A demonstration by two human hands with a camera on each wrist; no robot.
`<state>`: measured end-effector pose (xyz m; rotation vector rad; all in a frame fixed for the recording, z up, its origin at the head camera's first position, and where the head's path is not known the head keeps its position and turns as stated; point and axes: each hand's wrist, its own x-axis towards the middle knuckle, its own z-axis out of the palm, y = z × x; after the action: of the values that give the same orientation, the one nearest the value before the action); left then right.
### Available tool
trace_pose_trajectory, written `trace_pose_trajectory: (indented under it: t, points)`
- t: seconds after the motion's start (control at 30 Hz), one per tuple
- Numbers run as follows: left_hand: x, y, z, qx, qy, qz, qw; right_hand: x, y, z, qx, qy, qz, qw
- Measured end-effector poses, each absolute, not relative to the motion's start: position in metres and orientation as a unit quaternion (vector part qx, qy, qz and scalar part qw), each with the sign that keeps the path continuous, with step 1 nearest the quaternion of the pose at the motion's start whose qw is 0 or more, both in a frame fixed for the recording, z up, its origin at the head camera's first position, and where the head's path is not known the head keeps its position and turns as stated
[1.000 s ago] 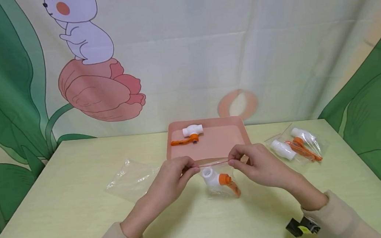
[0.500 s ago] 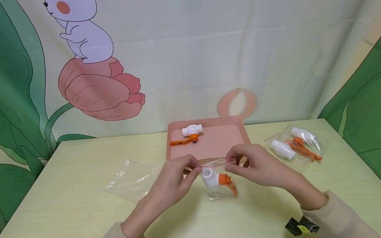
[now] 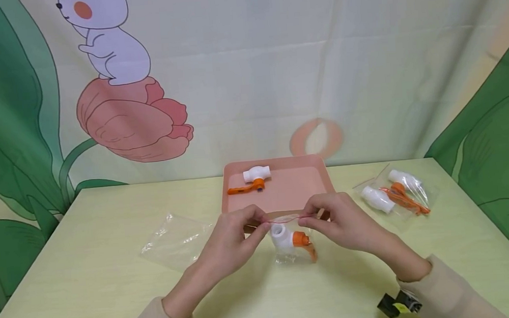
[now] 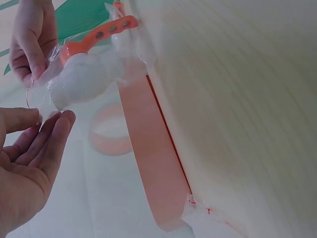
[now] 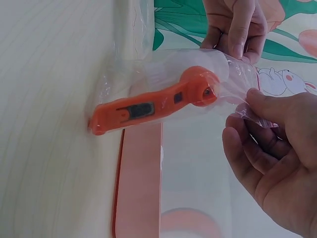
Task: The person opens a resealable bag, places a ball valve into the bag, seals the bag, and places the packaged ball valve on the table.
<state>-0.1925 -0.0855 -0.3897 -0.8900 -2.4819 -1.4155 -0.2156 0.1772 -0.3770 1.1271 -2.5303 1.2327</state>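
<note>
The right hand [image 3: 347, 221] sits slightly nearer the left hand [image 3: 229, 239] than it does a second ago, and the red seal strip [image 3: 284, 221] between them, stretched straight then, now bows a little. The second valve [image 3: 253, 179], the tray [image 3: 296, 185], the flat clear bag [image 3: 178, 240] and the bagged parts [image 3: 399, 195] lie where they did. On each hand, the thumb and nearest fingers pinch the top edge of the clear bag [image 5: 233, 87]; the right hand's other fingers are loosely bent. Dark marks show on the orange handle [image 5: 148, 106] in the right wrist view, too small to read as writing. The white valve body [image 3: 282, 238] is inside the pinched bag, between and just below the hands, before the tray; whether the bag's bottom touches the desk [image 3: 113, 287] I cannot tell. In the head view its round opening faces 11 o'clock, its long axis runs roughly from 11 to 5, and the handle points to 5. From it, the tray is at 12 o'clock, with the second valve at 11, its handle pointing to 9; the flat clear bag is at 9, and the bagged parts, white and orange, between 2 and 3.
</note>
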Motion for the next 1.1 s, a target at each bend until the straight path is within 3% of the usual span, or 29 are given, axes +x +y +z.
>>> trace_pose_trajectory:
  t: [0.67,1.1]
  points:
    - [-0.1931,-0.0825,-0.3857,-0.327,-0.821,-0.458,0.098,-0.2127,0.1735,-0.3756,0.379,-0.822,0.419,0.067]
    - [-0.1913,-0.0827,-0.3833,-0.353,-0.818,-0.441,0.106,-0.2147,0.1725,-0.3759,0.381,-0.824,0.418,0.039]
